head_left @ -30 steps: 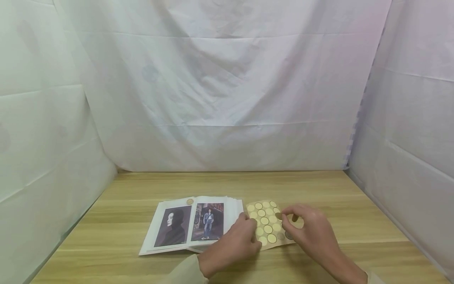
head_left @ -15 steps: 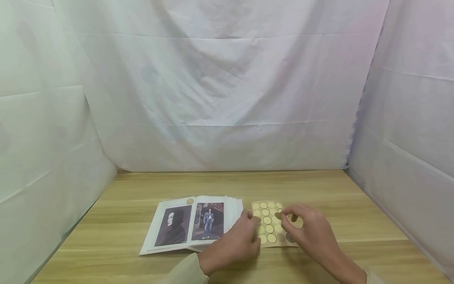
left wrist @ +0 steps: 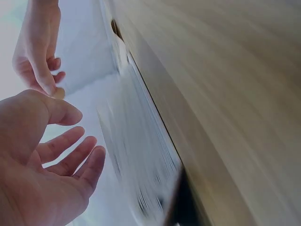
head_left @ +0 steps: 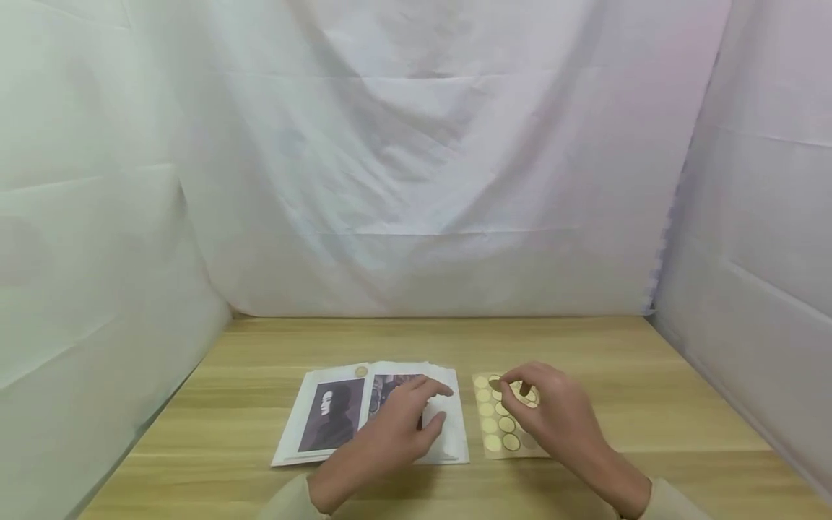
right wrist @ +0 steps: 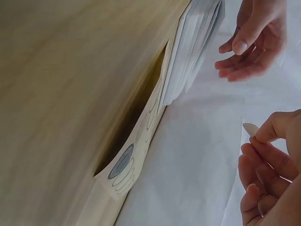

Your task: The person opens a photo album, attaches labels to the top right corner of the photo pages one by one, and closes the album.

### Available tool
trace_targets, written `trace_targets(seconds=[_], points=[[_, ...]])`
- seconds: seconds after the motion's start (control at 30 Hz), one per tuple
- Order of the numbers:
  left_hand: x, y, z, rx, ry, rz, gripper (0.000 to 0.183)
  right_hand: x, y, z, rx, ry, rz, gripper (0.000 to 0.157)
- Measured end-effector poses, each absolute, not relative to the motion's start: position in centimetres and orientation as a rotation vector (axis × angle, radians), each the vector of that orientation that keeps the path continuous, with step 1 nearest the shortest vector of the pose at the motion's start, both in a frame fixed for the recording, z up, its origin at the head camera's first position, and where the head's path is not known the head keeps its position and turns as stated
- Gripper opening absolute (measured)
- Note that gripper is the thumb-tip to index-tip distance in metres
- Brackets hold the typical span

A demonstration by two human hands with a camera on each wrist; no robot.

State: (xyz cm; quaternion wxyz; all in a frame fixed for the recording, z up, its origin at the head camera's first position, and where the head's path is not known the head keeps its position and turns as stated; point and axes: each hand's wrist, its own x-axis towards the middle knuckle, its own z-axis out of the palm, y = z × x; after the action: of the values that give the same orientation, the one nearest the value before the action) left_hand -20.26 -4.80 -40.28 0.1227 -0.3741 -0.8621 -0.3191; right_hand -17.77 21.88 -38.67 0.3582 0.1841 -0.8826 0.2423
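My right hand (head_left: pixel 555 412) pinches a small round gold sticker (head_left: pixel 496 386) between thumb and index finger. In the right wrist view the sticker (right wrist: pixel 250 129) sticks out past the fingertips. Below that hand lies a sheet of round stickers (head_left: pixel 492 426), partly hidden by it; its near edge curls up from the table in the right wrist view. My left hand (head_left: pixel 398 425) hovers over the right page of an open photo album (head_left: pixel 448 379), fingers loosely bent and holding nothing. It covers much of the right photo. The left photo (head_left: pixel 333 415) shows fully, with a round sticker (head_left: pixel 361 371) above it.
The wooden table (head_left: pixel 624 383) carries the album at left and the sticker sheet at right, with a narrow gap between them. White cloth (head_left: pixel 416 180) hangs behind the table and along both sides.
The left hand has let go of the sticker sheet and moved left over the album. The right hand has shifted slightly left, still pinching the sticker. The head view has shifted slightly.
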Motion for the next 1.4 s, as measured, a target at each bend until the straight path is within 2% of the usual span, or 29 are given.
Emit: trace_targets(seconds=[0.3, 0.7, 1.13, 1.4], points=[[-20.8, -7.4, -40.9, -0.966, -2.624, -0.778, 0.023, -19.9, 21.4, -39.0, 0.509, -2.323, 0.623, 0.013], [-22.1, -7.6, -40.8, -1.020, -2.643, -0.655, 0.022, -23.5, 20.3, -38.8, 0.604, -2.325, 0.562, 0.005], [-23.2, -8.1, -41.3, -1.087, -2.622, -0.578, 0.029, -26.0, 18.4, -39.4, 0.609, -2.318, 0.526, 0.005], [-23.3, -7.9, -41.4, -1.084, -2.631, -0.497, 0.040, -27.1, 17.0, -39.8, 0.601, -2.370, 0.506, 0.004]])
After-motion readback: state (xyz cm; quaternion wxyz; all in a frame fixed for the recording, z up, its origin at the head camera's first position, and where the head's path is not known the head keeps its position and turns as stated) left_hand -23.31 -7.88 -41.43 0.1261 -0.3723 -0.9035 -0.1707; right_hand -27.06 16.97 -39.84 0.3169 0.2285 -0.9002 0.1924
